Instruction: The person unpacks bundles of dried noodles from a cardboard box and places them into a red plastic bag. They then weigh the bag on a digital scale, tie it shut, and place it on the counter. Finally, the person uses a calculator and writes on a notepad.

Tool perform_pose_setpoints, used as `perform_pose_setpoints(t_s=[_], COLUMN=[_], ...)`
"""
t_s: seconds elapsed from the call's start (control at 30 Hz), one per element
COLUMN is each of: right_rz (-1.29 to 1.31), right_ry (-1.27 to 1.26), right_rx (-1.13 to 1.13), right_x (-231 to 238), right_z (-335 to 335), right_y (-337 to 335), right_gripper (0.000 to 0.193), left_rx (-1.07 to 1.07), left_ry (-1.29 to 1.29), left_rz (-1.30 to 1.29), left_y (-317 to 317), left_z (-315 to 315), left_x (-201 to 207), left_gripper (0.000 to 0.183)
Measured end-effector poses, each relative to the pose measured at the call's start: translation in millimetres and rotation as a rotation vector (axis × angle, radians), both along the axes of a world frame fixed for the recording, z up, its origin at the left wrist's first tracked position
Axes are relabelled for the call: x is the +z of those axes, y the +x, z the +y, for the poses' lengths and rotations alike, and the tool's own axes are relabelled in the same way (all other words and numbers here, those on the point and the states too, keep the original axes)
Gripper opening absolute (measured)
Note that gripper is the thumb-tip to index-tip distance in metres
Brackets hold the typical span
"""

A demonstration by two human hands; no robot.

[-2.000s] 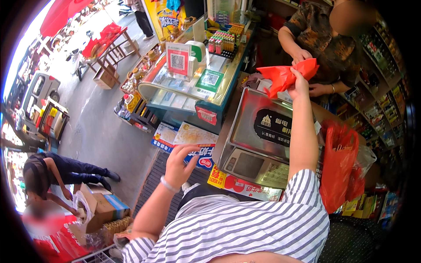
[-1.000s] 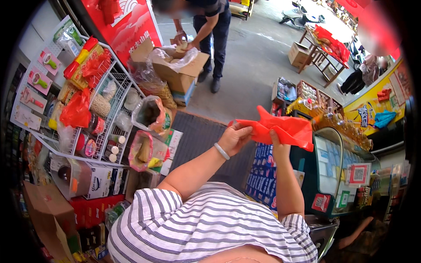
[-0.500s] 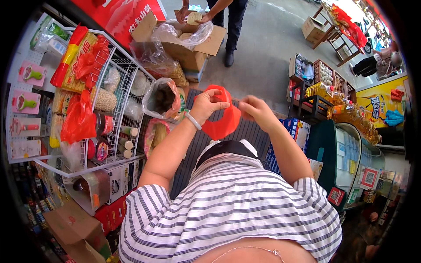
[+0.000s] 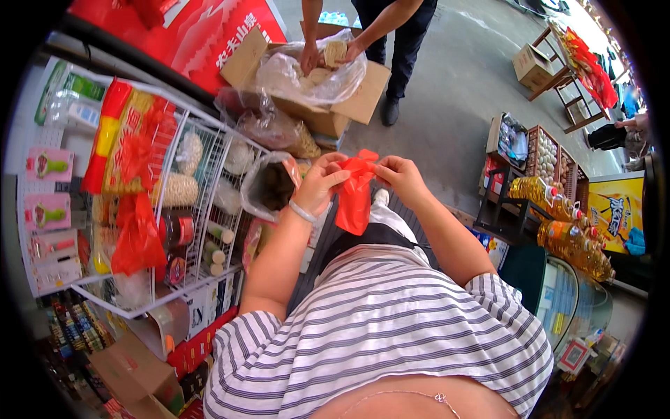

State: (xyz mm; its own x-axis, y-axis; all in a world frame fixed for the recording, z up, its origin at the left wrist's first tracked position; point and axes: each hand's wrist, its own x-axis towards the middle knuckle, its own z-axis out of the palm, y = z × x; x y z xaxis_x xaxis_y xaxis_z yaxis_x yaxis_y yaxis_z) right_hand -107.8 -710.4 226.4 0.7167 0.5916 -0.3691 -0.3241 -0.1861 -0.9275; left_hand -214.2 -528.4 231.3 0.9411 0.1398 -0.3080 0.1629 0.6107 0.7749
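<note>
You hold a thin, crumpled red plastic bag (image 4: pixel 354 204) in front of your waist, hanging above the dark ridged floor mat (image 4: pixel 417 227). Your left hand (image 4: pixel 319 183), with a pale bracelet (image 4: pixel 303 211) at the wrist, pinches the bag's upper left side between thumb and curled fingers; your right hand (image 4: pixel 401 180) has its thumb and forefinger closed at the upper right edge, seemingly gripping it, though the fingertips are too small to make out fully. The bag hangs between both hands, its lower part drooping toward your black waistband (image 4: pixel 363 239). Just left of your left hand stands an open, pale plastic sack (image 4: pixel 252 183) with dark contents, beside a white wire rack (image 4: pixel 125 312) of packaged goods. Beyond, another person (image 4: pixel 412 49) holds a pale, ridged block (image 4: pixel 336 53) over an open brown cardboard box (image 4: pixel 364 94) lined with clear plastic. To your right stand large yellow oil bottles (image 4: pixel 572 244).
</note>
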Motion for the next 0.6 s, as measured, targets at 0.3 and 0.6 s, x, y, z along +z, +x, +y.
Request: perform_pose_setpoints(t_s=[0.3,0.6], right_rz=[-0.876,-1.184], right_ry=[-0.846,-0.354], right_rx=[-0.074,-0.130], right_x=[-25.6,9.3], right_z=[-44.4,41.2], right_y=[196.5,221.5], right_gripper=[0.015,0.022], left_rx=[-0.090,-0.298], left_ry=[1.510,1.150], left_rz=[0.568,0.050], left_y=[53.2,139.9], left_z=[77.9,55.8], left_x=[-61.6,-58.0], left_gripper=[0.028,0.074])
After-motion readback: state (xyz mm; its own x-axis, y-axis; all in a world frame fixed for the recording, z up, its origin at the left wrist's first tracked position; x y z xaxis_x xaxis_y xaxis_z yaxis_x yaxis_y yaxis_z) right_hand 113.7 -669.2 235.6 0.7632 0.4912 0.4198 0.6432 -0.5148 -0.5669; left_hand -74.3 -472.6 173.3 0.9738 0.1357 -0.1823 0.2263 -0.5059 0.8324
